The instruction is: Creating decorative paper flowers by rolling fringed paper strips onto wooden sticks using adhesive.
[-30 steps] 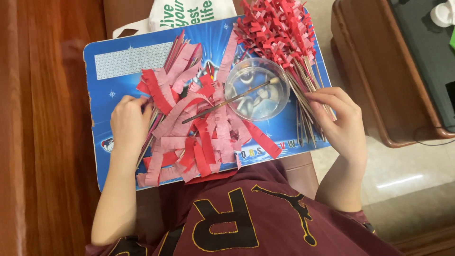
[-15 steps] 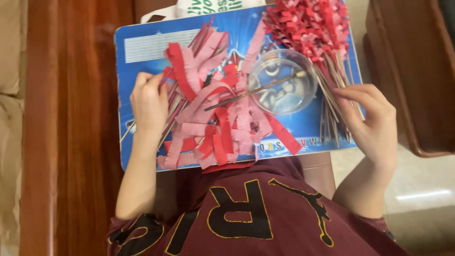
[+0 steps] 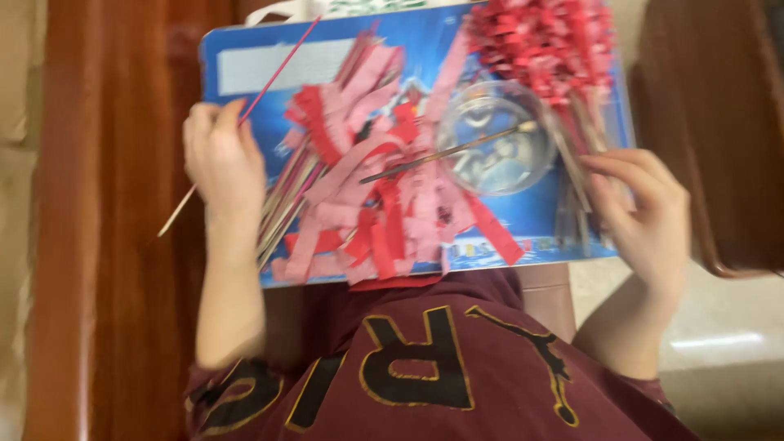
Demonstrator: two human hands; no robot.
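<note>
Fingers (image 3: 214,135) of left hand (image 3: 219,167) pinched round thin pink stick (image 3: 269,82) over blue board (image 3: 245,57), right hand (image 3: 645,212) loosely curled beside finished sticks (image 3: 572,184); judged light, stiff, snappable, best gripped mid-length.

A home craft corner: beside the hands, a blue board (image 3: 245,65) on polished wooden furniture (image 3: 114,245) carries red and pink fringed paper strips (image 3: 367,204), thin sticks (image 3: 282,208) and a clear plastic bowl (image 3: 494,147).
</note>
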